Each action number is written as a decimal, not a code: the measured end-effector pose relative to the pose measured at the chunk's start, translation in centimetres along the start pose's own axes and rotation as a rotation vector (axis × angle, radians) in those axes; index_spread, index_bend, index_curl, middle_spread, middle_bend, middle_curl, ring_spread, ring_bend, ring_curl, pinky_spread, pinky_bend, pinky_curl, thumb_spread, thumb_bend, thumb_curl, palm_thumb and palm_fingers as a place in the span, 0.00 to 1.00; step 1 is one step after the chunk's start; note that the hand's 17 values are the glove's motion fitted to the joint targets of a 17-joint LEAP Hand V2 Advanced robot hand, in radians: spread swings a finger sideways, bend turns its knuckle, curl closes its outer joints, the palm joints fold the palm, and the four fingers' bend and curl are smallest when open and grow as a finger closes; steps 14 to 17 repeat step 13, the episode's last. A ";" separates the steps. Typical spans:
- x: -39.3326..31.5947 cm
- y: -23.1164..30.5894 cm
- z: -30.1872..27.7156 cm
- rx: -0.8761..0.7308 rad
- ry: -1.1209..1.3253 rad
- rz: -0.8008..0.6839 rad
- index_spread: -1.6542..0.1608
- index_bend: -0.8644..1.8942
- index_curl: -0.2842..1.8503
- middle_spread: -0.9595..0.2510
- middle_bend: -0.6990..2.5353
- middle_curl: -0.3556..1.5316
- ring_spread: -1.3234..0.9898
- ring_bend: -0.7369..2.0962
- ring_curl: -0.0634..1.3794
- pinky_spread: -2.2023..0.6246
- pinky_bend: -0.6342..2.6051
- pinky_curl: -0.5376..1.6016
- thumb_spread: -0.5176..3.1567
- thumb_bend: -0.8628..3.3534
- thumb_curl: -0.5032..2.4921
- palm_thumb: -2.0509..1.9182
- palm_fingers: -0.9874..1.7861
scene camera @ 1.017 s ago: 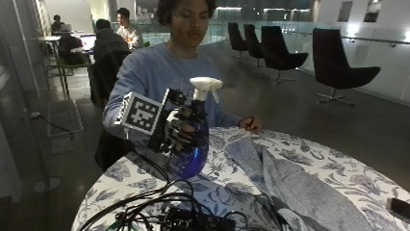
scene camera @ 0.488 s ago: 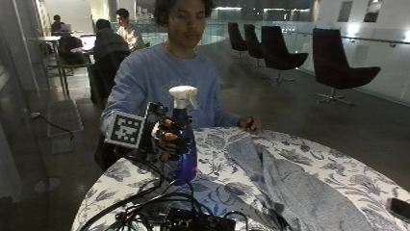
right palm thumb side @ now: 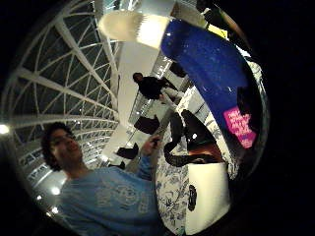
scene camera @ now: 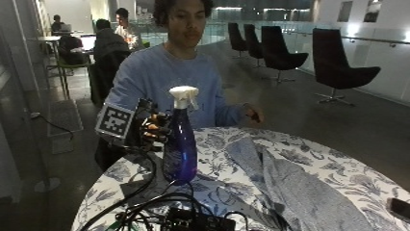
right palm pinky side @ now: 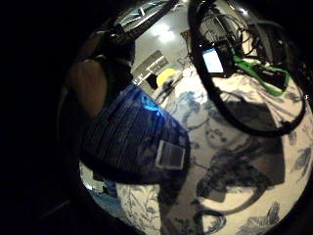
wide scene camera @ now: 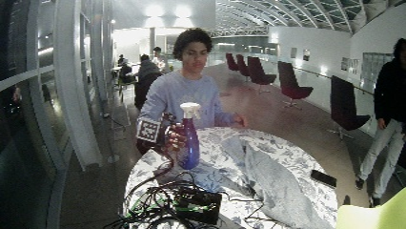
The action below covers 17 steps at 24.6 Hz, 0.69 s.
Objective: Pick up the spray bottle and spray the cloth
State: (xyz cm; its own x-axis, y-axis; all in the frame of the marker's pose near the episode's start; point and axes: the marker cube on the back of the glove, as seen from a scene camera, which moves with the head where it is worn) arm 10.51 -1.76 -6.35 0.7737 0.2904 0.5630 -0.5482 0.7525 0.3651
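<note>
Outside view first: a person in a light blue sweatshirt [scene camera: 173, 82] sits behind a round desk [scene camera: 346, 168] covered in a blue-and-white floral cloth. The tall translucent blue spray bottle with the white trigger head [scene camera: 181, 144] stands upright on the desk, near the edge on the person's right side. The black-gloved right hand [scene camera: 154, 129] is at the bottle's upper body, just under the white head, its fingers [scene camera: 159, 131] curled round the blue plastic and grasping it. The bottle's base looks to be on the desk top, though the contact is hard to make out. A long grey cloth [scene camera: 288, 187] lies rumpled across the middle of the desk, beside the bottle but apart from it. The bare left hand [scene camera: 253, 113] rests at the far rim of the desk. A tangle of black cables [scene camera: 166, 211] sits at the near edge, in front of the bottle, and a dark phone [scene camera: 400, 208] lies at the desk's other side. In the thumb side palm view the blue bottle [right palm thumb side: 211, 73] fills the space close to the palm, its white head [right palm thumb side: 133, 27] lit brightly. The little finger side palm view shows the bottle's lower body [right palm pinky side: 132, 137] above the floral desk top.
</note>
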 end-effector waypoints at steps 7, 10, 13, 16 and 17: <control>-1.4 3.7 -2.0 -0.050 0.055 0.032 0.72 0.35 0.23 0.78 0.28 0.40 0.58 0.39 0.27 0.86 0.32 0.42 0.41 0.20 0.34 0.71 0.59; -2.0 4.8 -2.2 -0.040 0.070 0.049 0.72 0.36 0.23 0.78 0.29 0.40 0.58 0.39 0.27 0.86 0.31 0.42 0.41 0.20 0.33 0.71 0.60; -2.1 5.3 -2.4 -0.037 0.075 -0.028 0.73 0.36 0.24 0.78 0.29 0.40 0.58 0.39 0.27 0.85 0.31 0.42 0.41 0.20 0.33 0.71 0.61; -2.1 5.3 -2.4 -0.037 0.075 -0.028 0.73 0.36 0.24 0.78 0.29 0.40 0.58 0.39 0.27 0.85 0.31 0.42 0.41 0.20 0.33 0.71 0.61; -2.1 5.3 -2.4 -0.037 0.075 -0.028 0.73 0.36 0.24 0.78 0.29 0.40 0.58 0.39 0.27 0.85 0.31 0.42 0.41 0.20 0.33 0.71 0.61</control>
